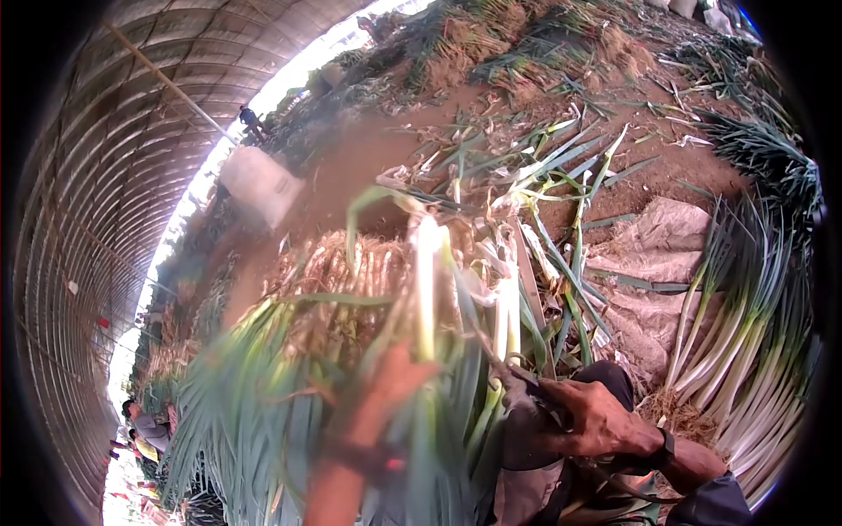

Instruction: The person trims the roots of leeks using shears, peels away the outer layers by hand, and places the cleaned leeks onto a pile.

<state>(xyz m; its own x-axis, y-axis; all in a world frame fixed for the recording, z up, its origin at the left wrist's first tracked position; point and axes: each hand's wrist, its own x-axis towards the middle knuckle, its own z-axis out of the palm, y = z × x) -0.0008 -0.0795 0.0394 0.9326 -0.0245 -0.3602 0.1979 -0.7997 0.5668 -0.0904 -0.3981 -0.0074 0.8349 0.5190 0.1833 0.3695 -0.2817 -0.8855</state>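
Note:
My left hand (390,377), blurred by motion, is over the green leaves beside a white leek stalk (426,294); its fingers are smeared. On the right, my right hand (583,416) is closed around the dark handle of a tool (519,386) that looks like a cutter, near my knee. Its tip points up towards pale stalks (507,307) just right of centre. A large pile of leeks (254,386) with brownish roots lies under and left of my left hand.
Cleaned leeks (745,316) lie at the right, beside a brown sack (653,254). Trimmed leaves (561,175) litter the soil ahead. A whitish container (259,186) stands upper left. People (151,428) are at the far left, another person (251,121) farther up.

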